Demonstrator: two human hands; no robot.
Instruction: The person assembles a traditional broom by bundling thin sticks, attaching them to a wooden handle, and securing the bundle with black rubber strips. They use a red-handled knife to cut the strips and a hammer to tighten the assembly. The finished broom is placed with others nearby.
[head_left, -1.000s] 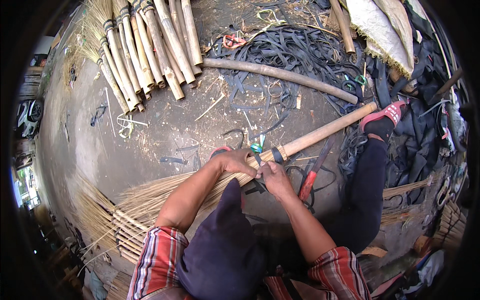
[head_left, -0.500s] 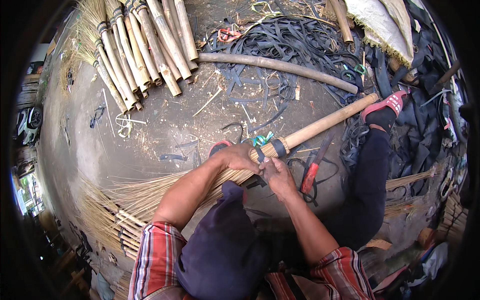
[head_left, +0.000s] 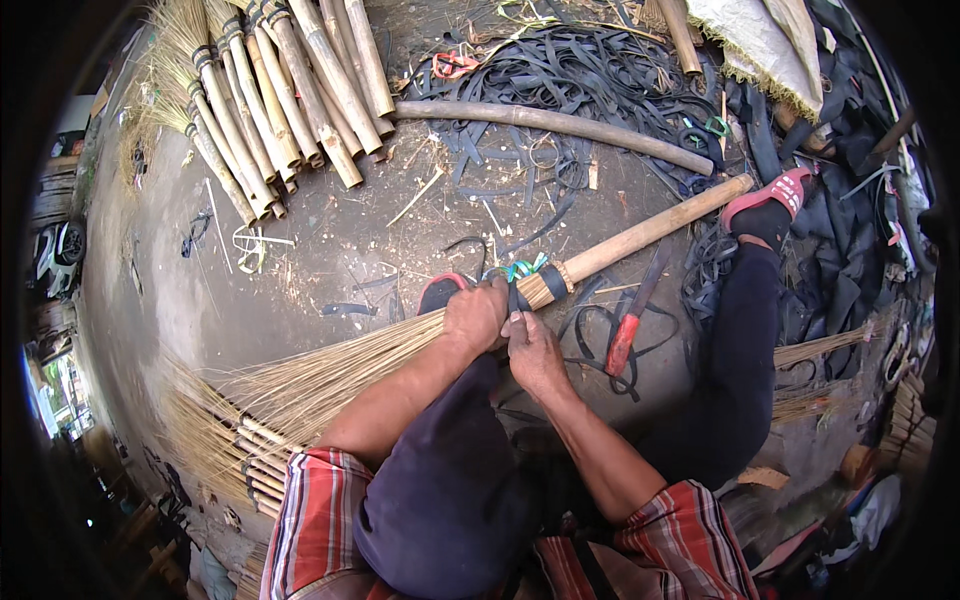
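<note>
A stick broom (head_left: 655,228) with a bamboo handle lies slanted before me, its long straw-coloured bristles (head_left: 335,362) fanning to the left. One black rubber band (head_left: 553,282) circles it where bristles meet handle. Just left of that band, a black rubber strip (head_left: 516,298) goes over the bristles. My left hand (head_left: 476,316) is closed round the bristles beside this strip; its fingertips are partly hidden. Close to it, my right hand (head_left: 535,352) pinches the strip between thumb and fingers. Green ribbon (head_left: 525,268) lies just beyond the broom.
A red-handled knife (head_left: 622,343) lies right of my right hand, among loose rubber strips. Finished brooms (head_left: 285,100) are stacked at the far left. Beyond are a bamboo pole (head_left: 560,125) and a heap of black rubber strips (head_left: 600,75). My sandalled foot (head_left: 775,210) is near the handle's end.
My left hand has turned, its fingers now curled closer over the bristles. My right hand has shifted slightly left and down. The broom has shifted a little.
</note>
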